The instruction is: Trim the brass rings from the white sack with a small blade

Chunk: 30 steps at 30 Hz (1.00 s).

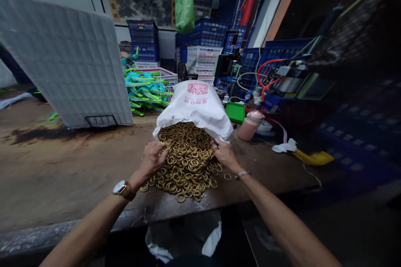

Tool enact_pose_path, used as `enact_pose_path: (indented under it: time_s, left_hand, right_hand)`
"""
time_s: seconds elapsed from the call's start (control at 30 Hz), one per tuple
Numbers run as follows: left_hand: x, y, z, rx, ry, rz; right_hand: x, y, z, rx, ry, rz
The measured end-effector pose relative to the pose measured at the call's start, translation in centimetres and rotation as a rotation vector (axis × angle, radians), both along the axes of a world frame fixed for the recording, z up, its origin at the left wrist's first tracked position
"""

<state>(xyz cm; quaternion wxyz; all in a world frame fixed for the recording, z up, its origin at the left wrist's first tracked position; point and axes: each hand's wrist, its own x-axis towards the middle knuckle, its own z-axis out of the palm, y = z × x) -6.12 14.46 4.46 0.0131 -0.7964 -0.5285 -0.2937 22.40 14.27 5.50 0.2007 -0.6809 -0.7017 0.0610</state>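
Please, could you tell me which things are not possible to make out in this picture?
In the head view:
1. The inner part of the white sack: hidden by its cloth, so the rings within cannot be counted.
2. The dark spot at the right hand: too small to name.
3. The time on the watch: too small.
4. The pale thing below the table: dim, partly covered by its edge.

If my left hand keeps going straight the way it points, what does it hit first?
The left hand would likely meet the pile of brass-coloured rings first; whether it already touches them is unclear from this view.
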Motion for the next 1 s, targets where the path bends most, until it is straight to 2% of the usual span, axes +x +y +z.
enact_pose_path:
  time_s: [0.1, 0.2, 0.27, 0.33, 0.47, 0.6, 0.67, 0.73, 0.83, 0.9, 1.0]
  left_hand:
    - [-0.8, -0.9, -1.5, -0.003, -0.028, 0.01]
    - [-0.8, -0.7, -2.7, -0.004, -0.037, 0.044]
    - [-0.6, -0.4, -3.2, -0.009, -0.034, 0.084]
    - [-0.3, -0.2, -3.5, -0.018, -0.016, 0.114]
    - [-0.2, -0.3, -3.3, -0.013, 0.018, 0.173]
    - [-0.3, -1.3, -2.5, 0.131, -0.022, 0.282]
    - [0.3, -2.6, -2.0, 0.203, -0.126, 0.22]
    - [1.4, -4.6, -1.8, 0.193, -0.268, 0.065]
    - [4.0, -8.8, -1.9, 0.062, -0.424, -0.129]
    - [5.8, -11.7, -2.4, -0.113, -0.482, -0.235]
    - [8.1, -14.8, -3.6, -0.316, -0.559, -0.315]
  right_hand:
    - [3.4, -3.2, -1.8, -0.012, 0.045, -0.106]
    - [6.1, -6.4, -4.3, -0.029, 0.077, -0.175]
    - [7.1, -7.9, -5.9, -0.048, 0.124, -0.202]
    - [7.3, -8.9, -7.0, -0.131, 0.132, -0.218]
    - [5.9, -9.7, -7.2, -0.202, 0.047, -0.293]
    - [4.5, -9.7, -6.5, -0.221, -0.056, -0.301]
    - [4.3, -9.6, -6.4, -0.231, -0.082, -0.305]
    - [4.3, -9.4, -6.4, -0.235, -0.088, -0.302]
    - [4.1, -9.2, -6.4, -0.241, -0.082, -0.303]
    - [4.0, -9.0, -6.4, -0.242, -0.084, -0.297]
    - [4.1, -8.9, -6.5, -0.24, -0.096, -0.287]
